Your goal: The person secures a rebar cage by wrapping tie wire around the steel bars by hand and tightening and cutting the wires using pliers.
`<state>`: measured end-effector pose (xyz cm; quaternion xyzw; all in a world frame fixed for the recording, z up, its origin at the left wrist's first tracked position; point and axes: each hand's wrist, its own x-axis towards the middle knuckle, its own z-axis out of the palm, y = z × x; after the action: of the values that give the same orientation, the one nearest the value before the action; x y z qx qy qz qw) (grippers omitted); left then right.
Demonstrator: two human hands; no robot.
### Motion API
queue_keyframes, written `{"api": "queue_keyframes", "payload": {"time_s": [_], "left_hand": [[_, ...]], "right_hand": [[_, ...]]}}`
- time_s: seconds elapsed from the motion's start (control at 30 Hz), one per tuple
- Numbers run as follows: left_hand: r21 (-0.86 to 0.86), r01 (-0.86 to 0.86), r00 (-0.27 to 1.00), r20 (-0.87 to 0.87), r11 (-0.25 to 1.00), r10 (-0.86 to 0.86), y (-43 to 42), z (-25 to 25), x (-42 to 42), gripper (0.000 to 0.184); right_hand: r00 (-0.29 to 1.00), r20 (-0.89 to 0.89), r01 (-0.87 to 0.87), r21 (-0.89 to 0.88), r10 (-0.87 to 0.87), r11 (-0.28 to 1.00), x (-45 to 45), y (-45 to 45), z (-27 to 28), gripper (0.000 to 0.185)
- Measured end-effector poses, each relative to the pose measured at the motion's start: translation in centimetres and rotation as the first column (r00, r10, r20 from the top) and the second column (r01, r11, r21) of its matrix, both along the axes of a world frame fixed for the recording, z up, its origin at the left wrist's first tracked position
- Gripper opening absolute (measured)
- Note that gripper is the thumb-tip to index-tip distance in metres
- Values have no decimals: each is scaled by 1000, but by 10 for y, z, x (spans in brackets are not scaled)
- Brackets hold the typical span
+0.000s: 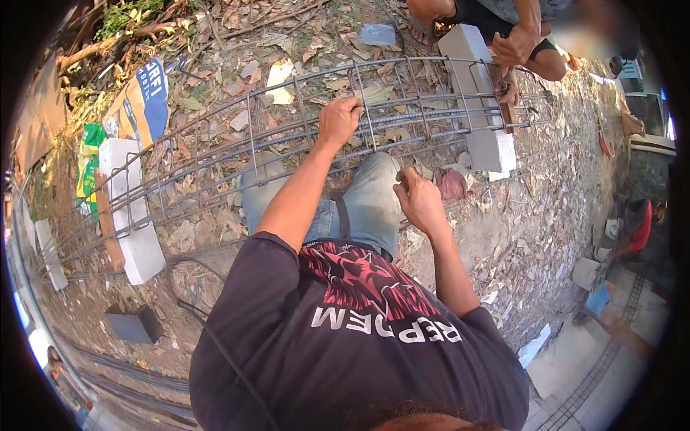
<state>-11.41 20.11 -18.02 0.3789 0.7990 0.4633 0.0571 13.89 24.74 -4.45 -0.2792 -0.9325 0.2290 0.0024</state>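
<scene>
A long cage of steel bars and square stirrups (pixel 287 136) lies across white blocks over the littered ground. My left hand (pixel 340 121) is closed at the cage, its fingers pinched beside a stirrup near the upper middle; what they hold is too small to make out. Over my right knee, my right hand (pixel 419 197) is closed near the lower side of the cage, thumb and fingers pressed together. Whatever is between them cannot be made out. The cage rests on a white block (pixel 140 248) at the left and another white block (pixel 491 151) at the right.
A crouching co-worker's hands (pixel 509 54) are at the cage's right end. A blue and tan sack (pixel 144 100) and a green bag (pixel 90 161) lie at the left. A grey block (pixel 134 325) sits lower left. A reddish cloth (pixel 451 184) lies beside my right hand.
</scene>
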Motion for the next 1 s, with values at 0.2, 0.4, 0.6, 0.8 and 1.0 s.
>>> {"api": "queue_keyframes", "payload": {"time_s": [0.2,0.4,0.6,0.8,1.0], "left_hand": [[3,-6,1000,-3,1000,6,4,6,-5,15],[0,-24,998,55,1000,24,3,6,-1,10],[-72,-15,999,48,997,19,5,8,-1,13],[61,-60,998,-26,996,61,3,-4,2,17],[39,-113,993,25,993,112,4,2,6,18]], "right_hand": [[996,-84,9,-109,-18,994,-5,13,5,14],[917,-395,162,226,-61,960,-20,2,-30,10],[986,-163,-65,-161,38,985,-57,-7,43,18],[988,114,137,-308,-106,941,22,5,-6,28],[954,173,261,-880,-244,396,-33,40,-8,46]]}}
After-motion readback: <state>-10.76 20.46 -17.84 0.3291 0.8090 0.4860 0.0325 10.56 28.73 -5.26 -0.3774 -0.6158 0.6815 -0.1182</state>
